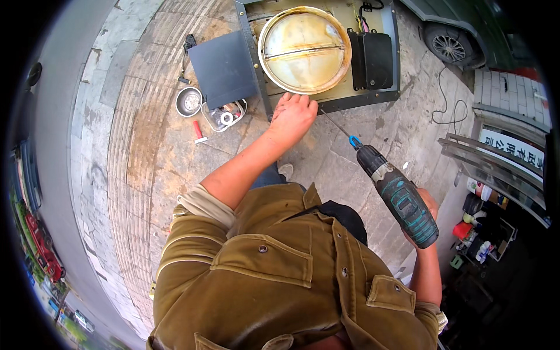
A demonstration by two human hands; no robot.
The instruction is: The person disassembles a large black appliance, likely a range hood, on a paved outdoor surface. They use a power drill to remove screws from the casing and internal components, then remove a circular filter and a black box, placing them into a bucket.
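My right hand [430, 205] is wrapped round the grip of a black and teal cordless drill [399, 198], whose body hides most of the fingers. A long thin bit [337, 125] with a blue collar [354, 141] runs from it up to the front edge of a dark metal case [367, 100]. Close to the bit's tip, my left hand [293, 116] rests at that edge with its fingers bent together; whatever they pinch is hidden. Just beyond them, a round, rust-stained pale disc [305, 49] with a bar across it sits in the case.
A black box-shaped part [372, 60] and wires lie inside the case. To its left are a dark flat panel [221, 69], a metal bowl [189, 101], a clear tub of small parts [224, 116] and a red-handled tool [199, 133]. A parked vehicle's wheel [449, 44] stands at far right.
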